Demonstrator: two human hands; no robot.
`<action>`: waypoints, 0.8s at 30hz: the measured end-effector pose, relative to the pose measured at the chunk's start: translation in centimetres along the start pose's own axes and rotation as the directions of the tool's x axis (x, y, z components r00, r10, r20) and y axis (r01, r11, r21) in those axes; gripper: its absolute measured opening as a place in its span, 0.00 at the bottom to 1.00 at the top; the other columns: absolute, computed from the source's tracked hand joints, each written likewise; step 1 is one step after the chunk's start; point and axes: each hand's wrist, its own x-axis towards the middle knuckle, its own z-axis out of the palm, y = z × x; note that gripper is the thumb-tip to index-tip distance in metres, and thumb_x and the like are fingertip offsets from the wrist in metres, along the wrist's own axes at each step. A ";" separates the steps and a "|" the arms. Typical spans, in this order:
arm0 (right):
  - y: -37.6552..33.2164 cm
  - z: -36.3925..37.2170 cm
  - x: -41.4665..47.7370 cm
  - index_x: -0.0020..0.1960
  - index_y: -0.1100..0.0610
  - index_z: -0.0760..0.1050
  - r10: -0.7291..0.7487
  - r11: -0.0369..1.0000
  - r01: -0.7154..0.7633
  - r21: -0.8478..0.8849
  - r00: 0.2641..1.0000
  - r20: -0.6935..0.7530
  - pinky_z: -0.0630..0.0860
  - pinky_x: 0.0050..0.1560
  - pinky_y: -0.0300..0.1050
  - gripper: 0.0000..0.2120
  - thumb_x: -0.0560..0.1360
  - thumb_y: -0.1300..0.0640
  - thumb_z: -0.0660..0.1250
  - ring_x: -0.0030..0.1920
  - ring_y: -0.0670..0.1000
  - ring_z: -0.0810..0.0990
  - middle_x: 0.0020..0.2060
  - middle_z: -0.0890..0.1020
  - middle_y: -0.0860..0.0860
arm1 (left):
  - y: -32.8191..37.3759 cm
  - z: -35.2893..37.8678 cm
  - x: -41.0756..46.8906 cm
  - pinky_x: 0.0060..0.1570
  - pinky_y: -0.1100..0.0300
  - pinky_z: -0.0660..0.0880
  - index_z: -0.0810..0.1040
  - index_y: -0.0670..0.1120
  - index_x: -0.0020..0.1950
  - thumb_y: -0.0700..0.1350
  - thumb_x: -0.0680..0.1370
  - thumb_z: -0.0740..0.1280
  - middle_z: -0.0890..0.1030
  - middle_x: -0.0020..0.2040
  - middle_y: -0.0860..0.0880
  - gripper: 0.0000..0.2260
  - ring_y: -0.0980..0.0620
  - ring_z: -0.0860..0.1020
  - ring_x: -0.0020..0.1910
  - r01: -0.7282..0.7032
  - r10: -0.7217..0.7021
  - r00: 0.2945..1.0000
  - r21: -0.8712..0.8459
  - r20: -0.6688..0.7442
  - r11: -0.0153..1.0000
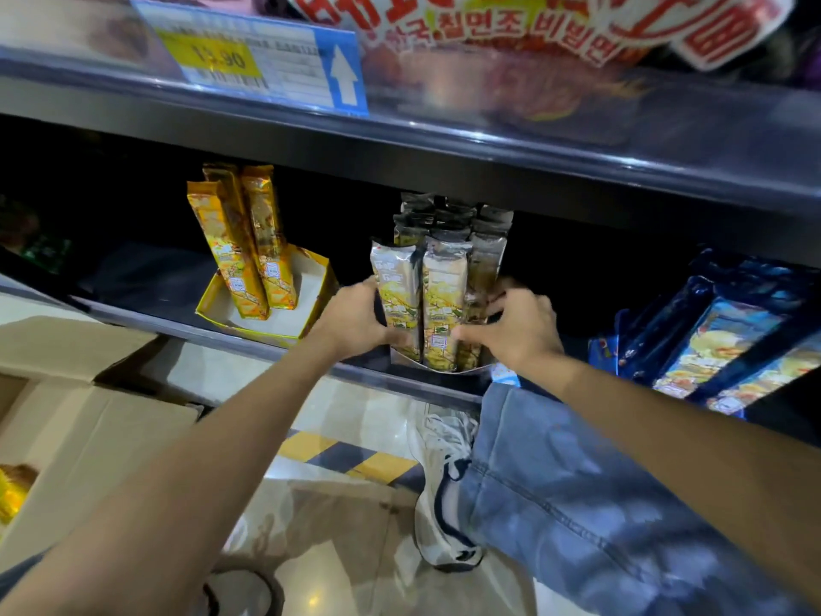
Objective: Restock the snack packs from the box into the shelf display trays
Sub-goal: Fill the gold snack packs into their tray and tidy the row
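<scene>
Several silver snack packs stand upright in a dark display tray at the shelf's front edge. My left hand grips the left side of the bundle, thumb across the front packs. My right hand grips the right side, fingers curled round the rear packs. To the left, a yellow display tray holds three tall orange packs. The open cardboard box lies at lower left, with a yellow pack showing inside.
Blue snack packs lean in a tray on the right. A shelf above carries a price label and red-and-white bags. My jeans-clad knee and white shoe are below, on a tiled floor with yellow-black tape.
</scene>
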 end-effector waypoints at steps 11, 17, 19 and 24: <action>-3.1 -2.3 1.4 0.62 0.55 0.74 0.065 0.998 -0.066 -0.016 0.877 0.477 0.71 0.58 0.40 0.34 0.63 0.39 0.74 0.61 0.49 0.71 0.59 0.72 0.47 | 1.0 -0.9 1.6 0.38 0.73 0.71 0.75 0.54 0.42 0.39 0.62 0.80 0.78 0.39 0.61 0.18 0.64 0.78 0.39 -0.042 0.129 0.978 -0.444 0.167 0.895; -1.8 -2.7 3.3 0.70 0.52 0.65 -0.063 0.984 -0.065 0.168 0.753 0.655 0.62 0.37 0.15 0.20 0.78 0.52 0.60 0.58 0.35 0.60 0.60 0.66 0.38 | 0.8 0.6 3.6 0.43 0.74 0.74 0.79 0.49 0.49 0.40 0.64 0.79 0.81 0.44 0.58 0.17 0.67 0.77 0.40 -0.050 0.150 0.976 -0.505 0.159 0.862; -1.1 -2.3 3.9 0.71 0.52 0.65 -0.040 0.983 -0.091 0.158 0.737 0.674 0.59 0.45 0.18 0.21 0.78 0.51 0.59 0.60 0.35 0.60 0.66 0.66 0.40 | 0.6 1.0 4.4 0.46 0.68 0.75 0.80 0.53 0.43 0.42 0.65 0.79 0.80 0.40 0.60 0.12 0.68 0.76 0.37 -0.051 0.158 0.970 -0.483 0.183 0.874; -0.9 -1.1 4.4 0.67 0.50 0.67 -0.045 0.987 -0.073 0.144 0.729 0.683 0.58 0.43 0.12 0.18 0.77 0.56 0.62 0.59 0.35 0.66 0.55 0.67 0.36 | 0.4 1.8 5.2 0.49 0.61 0.68 0.67 0.28 0.66 0.50 0.64 0.79 0.76 0.60 0.36 0.41 0.47 0.77 0.57 -0.020 0.081 0.989 -0.429 0.123 0.903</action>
